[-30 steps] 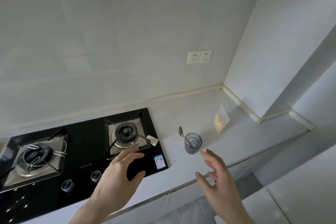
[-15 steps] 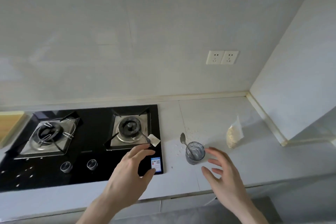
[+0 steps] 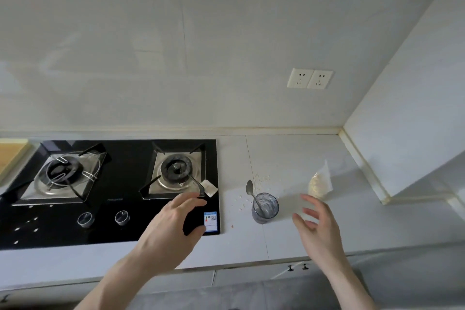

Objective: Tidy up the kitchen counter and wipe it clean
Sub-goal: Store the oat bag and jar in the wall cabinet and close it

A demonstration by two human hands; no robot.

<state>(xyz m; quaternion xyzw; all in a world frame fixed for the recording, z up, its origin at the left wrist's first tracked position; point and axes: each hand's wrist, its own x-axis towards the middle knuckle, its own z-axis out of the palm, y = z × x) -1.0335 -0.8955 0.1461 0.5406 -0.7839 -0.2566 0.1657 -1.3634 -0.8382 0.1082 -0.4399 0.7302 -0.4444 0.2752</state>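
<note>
White tiled kitchen counter point(image 3: 289, 158) in a corner, pale walls behind and to the right.

Landmark: clear grey drinking glass point(image 3: 265, 207), upright on the counter, with a metal spoon point(image 3: 251, 191) standing in it, bowl end up, leaning left.

Left of the glass: black glass two-burner gas hob point(image 3: 108, 194); small white tag point(image 3: 209, 187) at its right edge. Scattered pale crumbs point(image 3: 261, 178) just behind and left of the glass. Behind and right of the glass: clear plastic bag of pale grains point(image 3: 319, 184), leaning, near the right wall. Bare counter lies in front of the glass up to the front edge.

Left hand point(image 3: 171, 231): over the hob's front right corner, left of the glass, fingers loosely spread and curved, holding nothing.

Right hand point(image 3: 318, 226): just right of the glass, apart from it, fingers spread, empty, fingertips point(image 3: 305, 197) close to the bag.
</note>
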